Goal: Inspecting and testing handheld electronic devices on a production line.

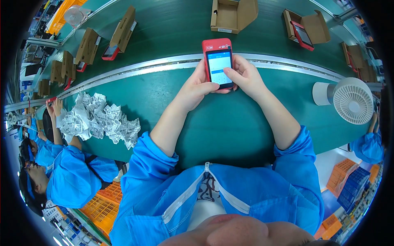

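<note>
A red handheld terminal with a lit touch screen is held upright in front of me, over the metal rail at the work surface's far edge. My left hand is closed round its left side, the thumb lying across the lower screen corner. On the other side, my right hand grips the right edge, and its thumb rests on the screen near a keypad display. Fingers of both hands pass behind the terminal, where they are partly hidden. Just beyond it, an open cardboard box sits on the green belt.
Crumpled printed paper lies at left on the green table. A white fan stands at right. Along the belt are more open boxes with red terminals. Co-workers in blue sit at left and far right.
</note>
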Action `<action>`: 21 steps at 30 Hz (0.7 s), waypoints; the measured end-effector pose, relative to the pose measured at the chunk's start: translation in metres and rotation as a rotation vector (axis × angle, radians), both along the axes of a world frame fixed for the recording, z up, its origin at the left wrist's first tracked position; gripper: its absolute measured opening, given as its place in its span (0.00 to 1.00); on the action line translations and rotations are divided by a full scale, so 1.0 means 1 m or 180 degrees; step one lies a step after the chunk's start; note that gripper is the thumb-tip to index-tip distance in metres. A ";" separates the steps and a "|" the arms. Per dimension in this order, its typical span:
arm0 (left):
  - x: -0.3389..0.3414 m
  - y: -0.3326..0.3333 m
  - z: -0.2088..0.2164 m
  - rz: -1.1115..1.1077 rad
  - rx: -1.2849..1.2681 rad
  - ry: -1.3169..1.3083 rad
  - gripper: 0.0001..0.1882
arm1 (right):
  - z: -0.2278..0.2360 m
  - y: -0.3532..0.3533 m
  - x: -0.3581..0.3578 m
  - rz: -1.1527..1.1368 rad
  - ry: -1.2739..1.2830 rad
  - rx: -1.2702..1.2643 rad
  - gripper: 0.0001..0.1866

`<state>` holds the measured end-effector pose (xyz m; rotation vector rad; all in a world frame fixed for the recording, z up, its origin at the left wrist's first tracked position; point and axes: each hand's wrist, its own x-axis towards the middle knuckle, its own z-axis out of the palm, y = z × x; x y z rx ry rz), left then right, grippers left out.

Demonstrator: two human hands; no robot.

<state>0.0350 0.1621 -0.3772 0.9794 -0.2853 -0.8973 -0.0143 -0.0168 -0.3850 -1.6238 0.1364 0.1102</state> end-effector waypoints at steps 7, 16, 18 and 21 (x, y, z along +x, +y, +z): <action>0.001 0.000 0.000 -0.0050 0.0068 0.0007 0.41 | -0.002 -0.004 0.000 -0.0007 0.0008 0.0114 0.21; -0.001 0.002 -0.004 -0.0174 0.0187 -0.0148 0.40 | -0.012 0.000 0.002 -0.0280 -0.0203 0.0129 0.20; 0.000 0.003 -0.006 -0.0153 0.0149 -0.0185 0.40 | -0.014 0.000 0.002 -0.0232 -0.0216 0.0272 0.20; 0.001 0.004 -0.005 -0.0039 -0.0023 0.0014 0.39 | -0.011 -0.002 0.002 -0.0231 -0.0200 0.0333 0.20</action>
